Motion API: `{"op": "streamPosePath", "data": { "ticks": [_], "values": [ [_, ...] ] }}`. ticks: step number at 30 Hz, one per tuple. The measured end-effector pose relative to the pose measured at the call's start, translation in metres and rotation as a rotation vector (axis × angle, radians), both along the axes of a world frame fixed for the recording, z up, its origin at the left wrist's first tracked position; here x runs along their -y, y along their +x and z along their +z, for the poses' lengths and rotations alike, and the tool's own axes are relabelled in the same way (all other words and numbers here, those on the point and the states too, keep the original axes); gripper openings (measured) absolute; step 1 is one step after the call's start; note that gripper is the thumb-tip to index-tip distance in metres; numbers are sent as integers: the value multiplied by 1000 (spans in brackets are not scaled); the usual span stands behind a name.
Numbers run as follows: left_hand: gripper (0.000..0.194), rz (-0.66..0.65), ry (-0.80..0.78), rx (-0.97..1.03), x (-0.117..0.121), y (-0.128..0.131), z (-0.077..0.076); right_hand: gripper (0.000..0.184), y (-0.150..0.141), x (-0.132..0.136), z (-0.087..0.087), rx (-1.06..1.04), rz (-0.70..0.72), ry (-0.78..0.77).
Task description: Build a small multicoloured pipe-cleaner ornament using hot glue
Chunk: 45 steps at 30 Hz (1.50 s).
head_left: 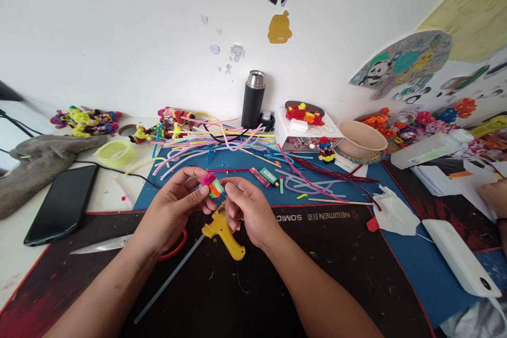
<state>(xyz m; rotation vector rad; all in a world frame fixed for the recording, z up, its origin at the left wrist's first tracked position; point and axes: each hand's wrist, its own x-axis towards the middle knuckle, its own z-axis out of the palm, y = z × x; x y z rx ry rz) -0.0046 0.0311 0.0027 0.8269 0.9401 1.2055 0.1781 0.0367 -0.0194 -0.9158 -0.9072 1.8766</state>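
My left hand (174, 206) pinches a small fuzzy pipe-cleaner piece (213, 186) in magenta, orange and pale green, between thumb and fingers. At the piece's pale green end, my right hand (253, 208) has its thumb and fingertips closed; the exact contact is hard to make out. A yellow hot glue gun (225, 235) lies below the hands on the black mat, a long translucent glue stick (170, 280) running out of its back. Its nozzle end is partly covered by my right fingers. Scissors (105, 244) with red handles lie partly beneath my left hand and wrist.
Loose pipe cleaners (222, 140) lie across the blue mat behind my hands. A black thermos (253, 99) stands by the wall, near a white box (307, 129) and a pink bowl (362, 140). A phone (61, 205) lies left. Another person's hand (497, 195) shows at far right.
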Motion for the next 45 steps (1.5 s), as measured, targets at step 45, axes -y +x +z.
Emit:
{"op": "streamPosePath", "data": {
  "ticks": [45],
  "values": [
    [53, 93, 100, -416, -2, -6, -6, 53, 3, -7, -10, 131, -27, 123]
  ]
}}
